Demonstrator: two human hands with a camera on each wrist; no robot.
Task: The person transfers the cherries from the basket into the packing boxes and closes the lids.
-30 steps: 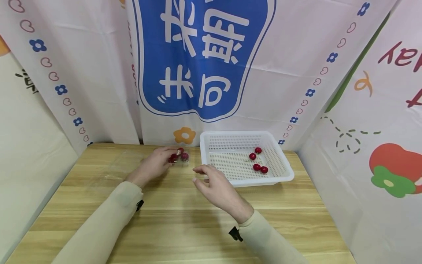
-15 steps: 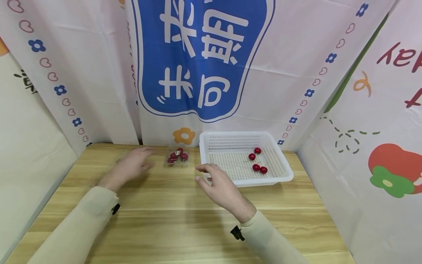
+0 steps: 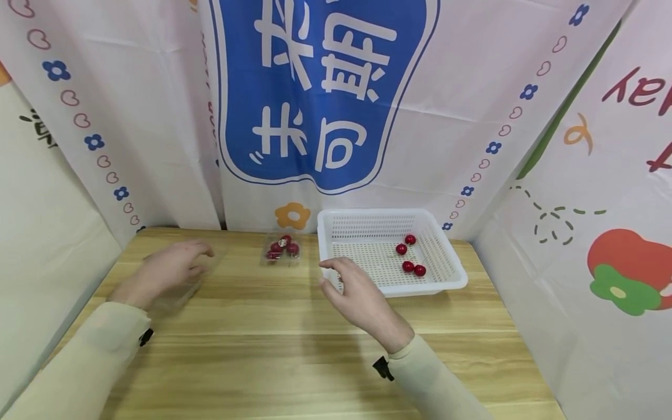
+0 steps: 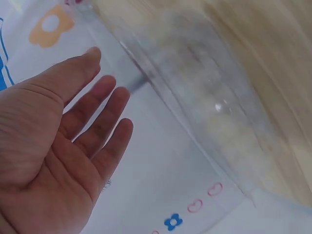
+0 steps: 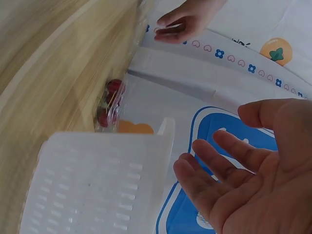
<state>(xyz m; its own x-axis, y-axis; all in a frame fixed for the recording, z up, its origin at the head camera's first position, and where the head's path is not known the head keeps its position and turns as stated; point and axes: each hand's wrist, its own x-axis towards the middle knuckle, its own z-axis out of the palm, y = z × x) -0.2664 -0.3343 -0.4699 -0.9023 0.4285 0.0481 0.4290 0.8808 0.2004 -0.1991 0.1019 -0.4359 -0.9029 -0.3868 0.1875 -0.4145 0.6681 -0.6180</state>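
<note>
Fingers loosely bent and holding nothing, my left hand hovers over the left part of the table. Beside it lies a see-through plastic container, blurred in the left wrist view and partly hidden by the hand in the head view. My right hand hangs in the air at the front left corner of a white perforated basket, with fingers relaxed and apart. Inside the basket are several red cherries. Left of it stands a small clear plastic box with several darker red cherries in it.
A wooden table carries everything. Printed cloth hangs directly behind it, with more cloth at the left and right sides. The basket stands close to the back cloth.
My left hand has left the small clear box of cherries and moved left to the see-through container. The right hand has shifted slightly right. The cherries in the basket have not moved.
</note>
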